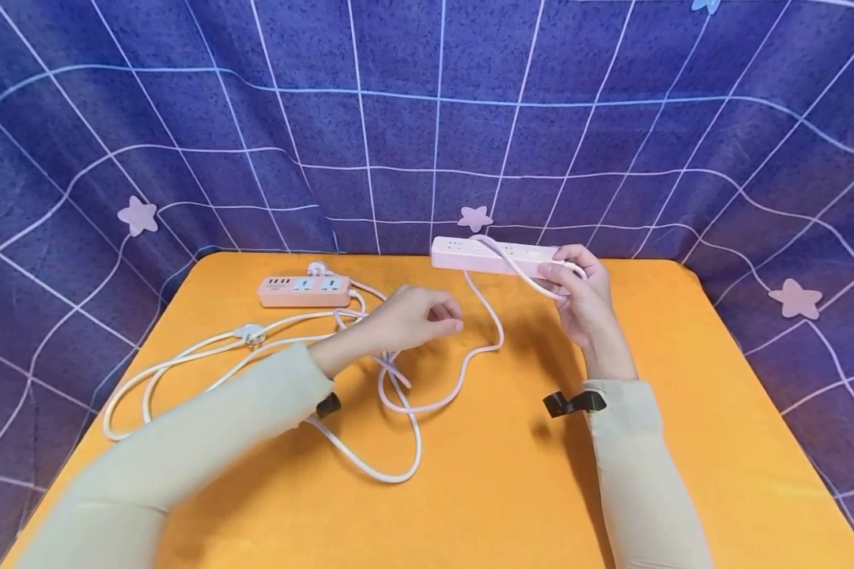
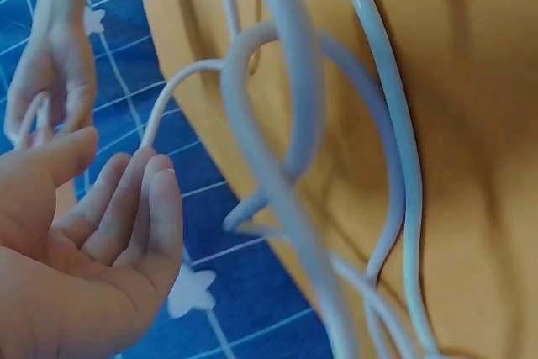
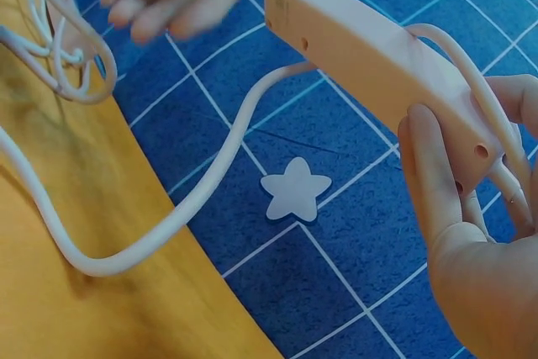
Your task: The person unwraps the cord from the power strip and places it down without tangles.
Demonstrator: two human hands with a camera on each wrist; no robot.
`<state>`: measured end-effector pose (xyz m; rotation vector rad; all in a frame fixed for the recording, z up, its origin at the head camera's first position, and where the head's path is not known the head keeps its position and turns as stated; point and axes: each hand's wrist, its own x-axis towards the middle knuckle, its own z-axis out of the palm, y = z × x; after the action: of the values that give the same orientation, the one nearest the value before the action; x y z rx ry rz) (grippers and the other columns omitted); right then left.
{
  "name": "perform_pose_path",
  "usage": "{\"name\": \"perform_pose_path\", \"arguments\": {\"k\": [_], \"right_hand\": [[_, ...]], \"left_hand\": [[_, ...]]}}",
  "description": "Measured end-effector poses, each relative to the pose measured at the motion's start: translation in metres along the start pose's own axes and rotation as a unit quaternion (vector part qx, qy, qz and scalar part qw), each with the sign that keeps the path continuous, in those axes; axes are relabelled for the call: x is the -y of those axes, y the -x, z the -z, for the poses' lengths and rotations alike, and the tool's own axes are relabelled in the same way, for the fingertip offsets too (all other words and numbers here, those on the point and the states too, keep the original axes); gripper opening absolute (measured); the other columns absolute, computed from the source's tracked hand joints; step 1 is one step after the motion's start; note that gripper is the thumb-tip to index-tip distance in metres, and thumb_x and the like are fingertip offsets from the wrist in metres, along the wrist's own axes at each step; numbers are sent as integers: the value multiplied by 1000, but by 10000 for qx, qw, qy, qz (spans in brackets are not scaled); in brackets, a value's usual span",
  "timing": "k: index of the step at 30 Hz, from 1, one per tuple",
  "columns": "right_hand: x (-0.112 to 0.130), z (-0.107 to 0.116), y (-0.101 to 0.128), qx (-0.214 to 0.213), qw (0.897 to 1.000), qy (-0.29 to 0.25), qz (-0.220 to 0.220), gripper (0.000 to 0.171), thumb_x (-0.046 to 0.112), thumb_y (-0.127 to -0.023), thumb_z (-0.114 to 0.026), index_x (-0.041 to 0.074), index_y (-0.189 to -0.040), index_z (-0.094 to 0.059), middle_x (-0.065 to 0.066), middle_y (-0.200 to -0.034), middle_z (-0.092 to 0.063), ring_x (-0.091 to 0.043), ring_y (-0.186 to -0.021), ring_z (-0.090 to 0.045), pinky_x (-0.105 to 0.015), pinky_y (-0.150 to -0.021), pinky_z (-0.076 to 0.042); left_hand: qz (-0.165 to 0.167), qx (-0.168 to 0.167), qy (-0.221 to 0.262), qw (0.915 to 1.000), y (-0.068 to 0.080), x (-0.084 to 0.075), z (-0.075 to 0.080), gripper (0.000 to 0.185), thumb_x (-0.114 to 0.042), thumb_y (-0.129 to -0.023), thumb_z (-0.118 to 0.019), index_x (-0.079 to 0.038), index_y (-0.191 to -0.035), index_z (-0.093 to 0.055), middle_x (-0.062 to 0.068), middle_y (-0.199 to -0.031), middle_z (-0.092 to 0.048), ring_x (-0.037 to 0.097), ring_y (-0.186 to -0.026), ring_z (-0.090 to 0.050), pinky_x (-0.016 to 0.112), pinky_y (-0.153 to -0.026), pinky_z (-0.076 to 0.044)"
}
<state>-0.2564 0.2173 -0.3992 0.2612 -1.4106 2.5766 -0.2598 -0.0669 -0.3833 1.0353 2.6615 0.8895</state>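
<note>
My right hand [image 1: 589, 308] grips the right end of a long pale pink power strip [image 1: 459, 254], lifted above the far part of the table. The strip's white cord [image 1: 515, 269] leaves that end and lies across the strip's top. From behind the strip it drops to the table in a loose curve. In the right wrist view, the fingers lie along the underside of the power strip [image 3: 370, 56]. My left hand [image 1: 416, 320] hovers left of the strip over tangled cord, its fingers loosely bent around nothing. Looping white cord [image 2: 298, 81] hangs near it in the left wrist view.
A shorter pink power strip [image 1: 304, 294] with sockets and USB ports lies at the back left. Near it are a plug [image 1: 317, 269] and a second plug [image 1: 251, 332] among long white cord loops. A blue curtain [image 1: 398, 126] rises behind the orange table [image 1: 498, 490].
</note>
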Motion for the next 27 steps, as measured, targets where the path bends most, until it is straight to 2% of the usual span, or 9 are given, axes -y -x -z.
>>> {"name": "perform_pose_path", "arguments": {"k": [4, 8, 10, 13, 18, 22, 27], "right_hand": [[0, -1, 0, -10, 10000, -36, 8, 30, -21, -88, -56, 8, -89, -65, -4, -84, -65, -8, -66, -66, -16, -57, -55], [1, -2, 0, 16, 10000, -60, 44, 29, -21, -88, -56, 7, -90, -65, -5, -84, -66, -10, -69, -70, -19, -63, -59], [1, -1, 0, 29, 9999, -83, 60, 29, -21, -88, -56, 7, -90, -65, -6, -84, -67, -10, -70, -71, -19, -63, -60], [1, -1, 0, 43, 9999, -67, 63, 30, -21, -88, -56, 7, -90, -65, -6, -84, -67, -10, -69, -70, -18, -60, -58], [1, 0, 1, 59, 10000, -30, 71, 31, -22, -88, -54, 8, -90, -65, -5, -84, -66, -10, -69, -70, -19, -61, -59], [1, 0, 1, 81, 9999, -48, 82, 31, -22, -88, -54, 8, -89, -65, -5, -84, -66, -9, -68, -68, -20, -62, -59], [1, -2, 1, 108, 9999, -43, 69, 30, -21, -88, -54, 8, -89, -65, -4, -85, -65, -7, -67, -65, -18, -60, -58]], "left_hand": [[370, 47, 419, 9984, -10, 1, -10, 27, -31, -101, -74, -12, -119, -75, -1, -105, -79, 14, -99, -72, 31, -90, -56], [729, -6, 1070, 9916, -19, 5, -21, 37, -33, -101, -73, -8, -129, -71, 4, -112, -78, 22, -101, -74, 30, -85, -57], [898, -82, 1522, 9842, -22, 7, -25, 39, -32, -101, -73, -8, -131, -70, 6, -114, -77, 29, -101, -75, 31, -83, -59], [1038, -180, 2135, 9713, -26, 7, -30, 39, -29, -101, -74, -8, -134, -69, 9, -116, -75, 38, -103, -75, 41, -86, -62], [1082, -402, 2604, 9586, -30, 5, -36, 35, -27, -102, -73, -7, -131, -70, 11, -117, -74, 43, -106, -73, 55, -95, -59], [1112, -592, 2848, 9503, -33, 4, -38, 28, -24, -103, -71, -7, -126, -71, 14, -116, -74, 44, -110, -71, 49, -95, -60], [1262, -721, 3416, 9285, -36, 7, -40, 27, -22, -104, -71, -4, -125, -71, 17, -115, -74, 45, -118, -68, 41, -97, -60]]}}
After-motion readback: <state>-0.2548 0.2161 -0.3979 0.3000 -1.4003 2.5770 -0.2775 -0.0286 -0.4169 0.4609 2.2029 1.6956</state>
